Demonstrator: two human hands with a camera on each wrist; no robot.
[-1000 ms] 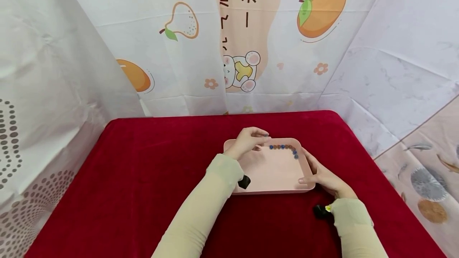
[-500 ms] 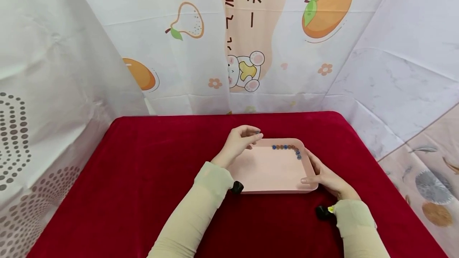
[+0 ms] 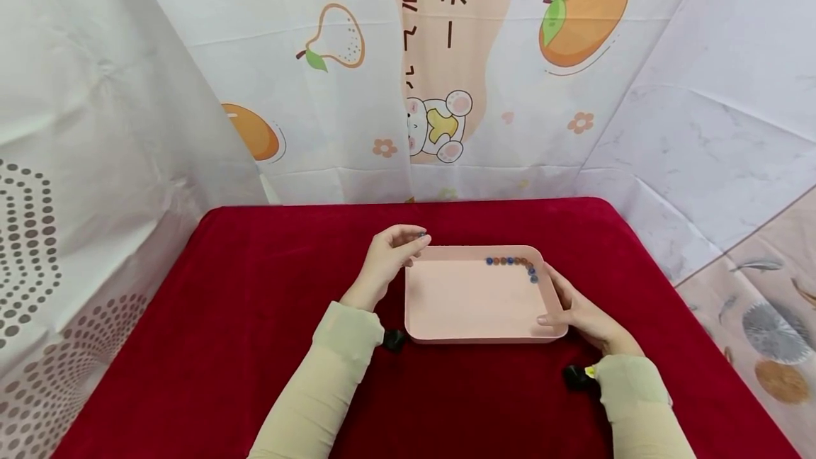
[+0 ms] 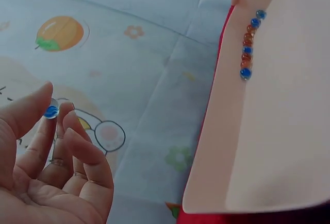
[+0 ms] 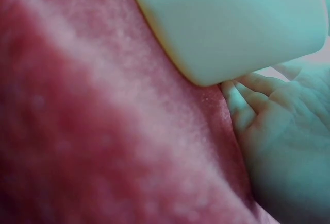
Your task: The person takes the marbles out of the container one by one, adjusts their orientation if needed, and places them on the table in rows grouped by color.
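Observation:
Between thumb and fingertip my left hand [image 3: 389, 255] pinches a clear glass marble [image 4: 51, 110] with a blue swirl, held just off the far left corner of a pink tray [image 3: 472, 303]. Several blue and brown-orange marbles [image 4: 247, 50] lie inside that tray, in a touching line along its far wall that bends down at the far right corner. My right hand [image 3: 583, 314] grips the tray's right end, thumb over the rim and fingers against the outside. In the right wrist view those fingers [image 5: 245, 98] reach under the tray's corner.
The tray rests on a table covered in red velvet cloth [image 3: 287, 289]. A white printed curtain [image 3: 344, 112] hangs behind the table's far edge, with more sheets at the left and right sides. Black wrist devices [image 3: 393, 340] sit by both cuffs.
My left hand has moved left, from over the tray's far wall to beyond its left corner, still pinching the marble. The right hand keeps its hold, and the view shifts slightly.

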